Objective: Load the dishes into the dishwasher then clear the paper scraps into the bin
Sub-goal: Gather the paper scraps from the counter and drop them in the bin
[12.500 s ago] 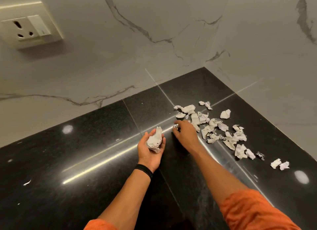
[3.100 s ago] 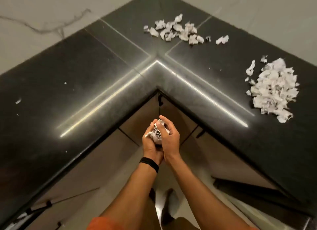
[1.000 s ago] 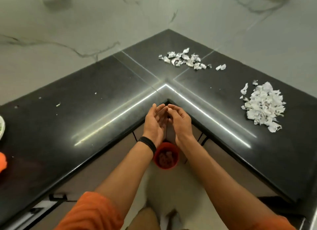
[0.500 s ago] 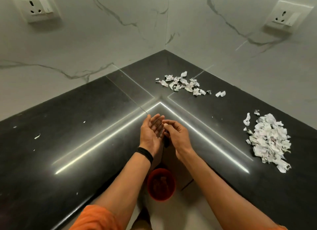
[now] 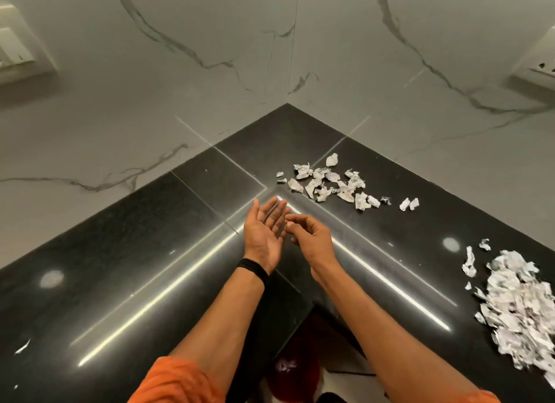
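Paper scraps (image 5: 327,183) lie beyond the fingertips, untouched. Left hand (image 5: 264,237) palm-up, fingers straight and empty; right hand (image 5: 312,240) beside it, loosely curled, also empty.

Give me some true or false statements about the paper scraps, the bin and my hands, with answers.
1. The left hand lies palm up, holding no paper. True.
2. The large heap of white paper scraps sits at the left end of the black stone countertop. False: it is at the right edge.
3. The round red bin stands on the countertop. False: it is lower down, below the counter's inner corner.
4. A smaller scatter of white scraps lies near the countertop's back corner. True.
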